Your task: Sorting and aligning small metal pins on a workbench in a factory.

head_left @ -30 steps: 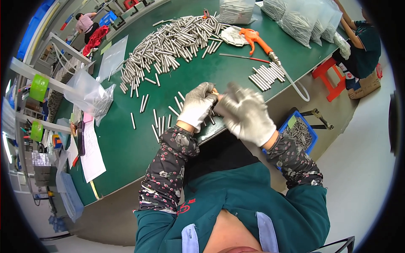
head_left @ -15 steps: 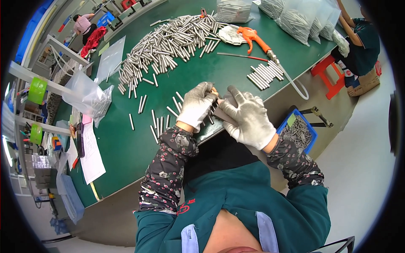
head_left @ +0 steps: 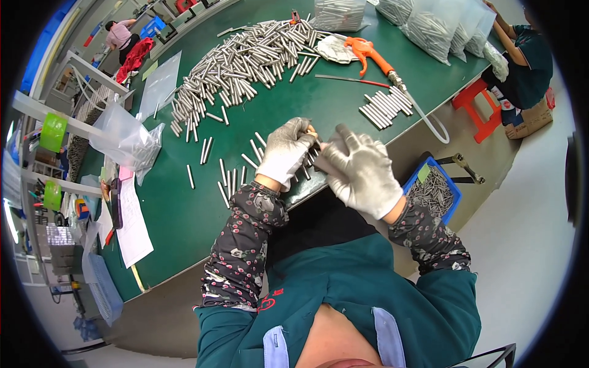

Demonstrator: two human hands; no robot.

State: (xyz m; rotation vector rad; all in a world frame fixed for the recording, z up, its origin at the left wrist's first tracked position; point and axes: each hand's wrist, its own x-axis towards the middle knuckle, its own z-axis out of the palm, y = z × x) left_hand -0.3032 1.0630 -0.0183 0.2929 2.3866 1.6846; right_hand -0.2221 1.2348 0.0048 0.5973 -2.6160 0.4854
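My left hand (head_left: 287,151) and my right hand (head_left: 362,168), both in grey-white work gloves, meet over the near edge of the green table (head_left: 184,208). Together they grip a small bunch of short metal rods (head_left: 314,152), fingers closed around it. A few loose rods (head_left: 228,178) lie on the table just left of my left hand. A big heap of the same metal rods (head_left: 245,58) spreads across the far side of the table.
An orange air blow gun (head_left: 368,52) with a clear hose lies far right, next to a neat row of rods (head_left: 385,107). Bags of rods (head_left: 429,24) stand at the back. A blue bin of rods (head_left: 432,190) sits below the table edge. Another person (head_left: 527,55) sits far right.
Both hands have stayed together at the table edge, shifting only slightly; the right hand's fingers have closed further over the rods.
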